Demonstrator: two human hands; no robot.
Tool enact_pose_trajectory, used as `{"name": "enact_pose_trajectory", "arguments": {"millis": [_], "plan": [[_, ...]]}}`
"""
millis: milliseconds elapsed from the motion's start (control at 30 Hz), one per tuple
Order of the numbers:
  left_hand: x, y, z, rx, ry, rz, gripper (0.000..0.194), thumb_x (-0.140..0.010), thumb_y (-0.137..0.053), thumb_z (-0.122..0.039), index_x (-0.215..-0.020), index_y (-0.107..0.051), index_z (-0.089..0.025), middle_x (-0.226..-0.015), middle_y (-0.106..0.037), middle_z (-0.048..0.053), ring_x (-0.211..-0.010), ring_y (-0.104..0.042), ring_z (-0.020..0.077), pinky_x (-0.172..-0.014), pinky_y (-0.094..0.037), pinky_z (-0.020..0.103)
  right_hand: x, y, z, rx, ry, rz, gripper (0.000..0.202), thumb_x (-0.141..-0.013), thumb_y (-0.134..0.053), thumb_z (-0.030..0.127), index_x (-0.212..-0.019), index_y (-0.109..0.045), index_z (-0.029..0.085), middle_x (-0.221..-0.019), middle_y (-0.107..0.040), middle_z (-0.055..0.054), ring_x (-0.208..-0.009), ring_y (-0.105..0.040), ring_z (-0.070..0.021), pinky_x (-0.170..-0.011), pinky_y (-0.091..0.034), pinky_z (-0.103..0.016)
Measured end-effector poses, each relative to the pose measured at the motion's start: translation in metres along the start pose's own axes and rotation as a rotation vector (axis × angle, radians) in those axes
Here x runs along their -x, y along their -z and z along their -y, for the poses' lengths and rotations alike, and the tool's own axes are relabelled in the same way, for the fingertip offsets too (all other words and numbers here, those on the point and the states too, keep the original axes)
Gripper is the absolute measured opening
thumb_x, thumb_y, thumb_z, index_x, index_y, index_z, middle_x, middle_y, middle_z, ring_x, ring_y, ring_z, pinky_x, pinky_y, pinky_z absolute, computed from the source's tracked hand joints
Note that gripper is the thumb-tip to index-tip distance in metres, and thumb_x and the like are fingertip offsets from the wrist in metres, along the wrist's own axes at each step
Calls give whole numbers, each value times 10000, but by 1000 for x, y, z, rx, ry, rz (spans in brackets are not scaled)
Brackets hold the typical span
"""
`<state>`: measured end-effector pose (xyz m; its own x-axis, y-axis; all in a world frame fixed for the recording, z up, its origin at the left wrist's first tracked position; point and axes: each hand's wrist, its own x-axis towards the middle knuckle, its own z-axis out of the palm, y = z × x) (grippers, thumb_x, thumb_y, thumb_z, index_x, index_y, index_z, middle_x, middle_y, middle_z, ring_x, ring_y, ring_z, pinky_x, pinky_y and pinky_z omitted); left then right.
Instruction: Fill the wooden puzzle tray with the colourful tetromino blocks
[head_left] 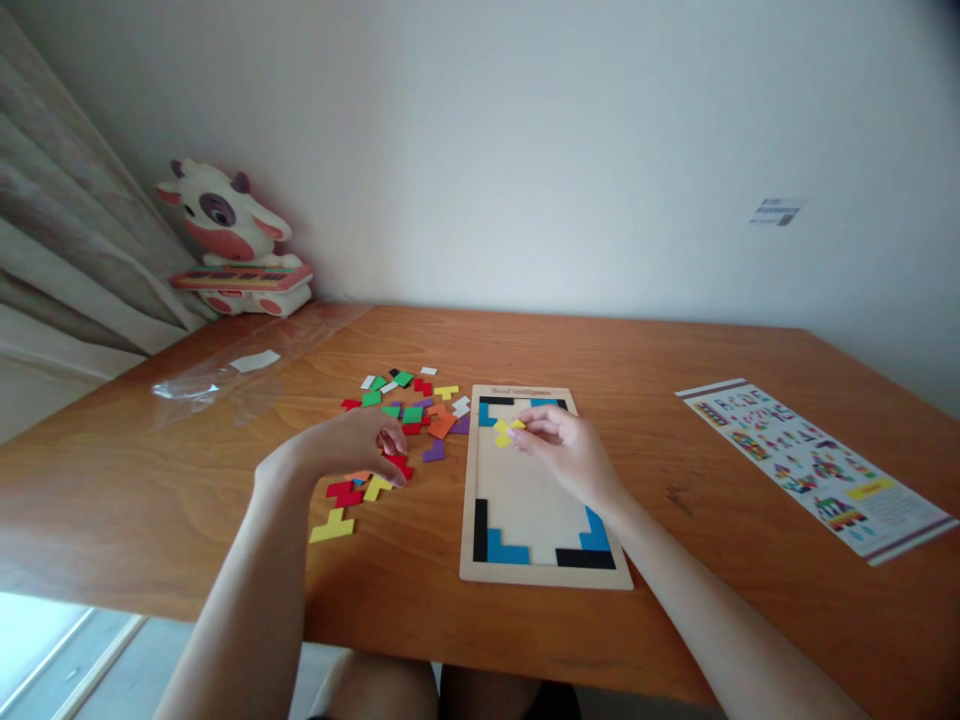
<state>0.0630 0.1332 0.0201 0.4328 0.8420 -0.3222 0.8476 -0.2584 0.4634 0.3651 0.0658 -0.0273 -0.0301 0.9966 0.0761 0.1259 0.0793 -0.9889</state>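
A wooden puzzle tray lies in the middle of the table, with black and blue pieces along its corners. Over its upper part, my right hand pinches a yellow piece between thumb and fingers. My left hand hovers at the loose colored pieces left of the tray, fingers curved with a gap between thumb and fingertips, nothing visible in it. A red piece and a T-shaped yellow piece lie below that hand.
A printed pattern sheet lies on the right of the wooden table. At the back left are a cow toy with a keyboard and a clear plastic bag. A curtain hangs at the left.
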Motion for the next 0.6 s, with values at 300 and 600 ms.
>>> {"name": "enact_pose_trajectory", "arguments": {"millis": [300, 600], "plan": [[-9, -3, 6, 80, -15, 85, 233, -533, -829, -419, -660, -725, -254, -654, -698, -12, -630, -635, 182, -527, -406, 230, 5, -32, 8, 162, 116, 235, 243, -831, -730, 451, -896, -745, 218, -905, -747, -43, -787, -660, -166, -727, -526, -319], [-16, -9, 0, 408, -197, -262, 340, -709, -768, -513, -829, -768, -194, -768, -749, 30, -685, -666, 165, -608, -497, 243, 1, -46, 8, 295, 145, 359, 290, -874, -682, 360, -1111, -741, 203, -938, -758, -57, -757, -652, -162, -703, -521, -314]]}}
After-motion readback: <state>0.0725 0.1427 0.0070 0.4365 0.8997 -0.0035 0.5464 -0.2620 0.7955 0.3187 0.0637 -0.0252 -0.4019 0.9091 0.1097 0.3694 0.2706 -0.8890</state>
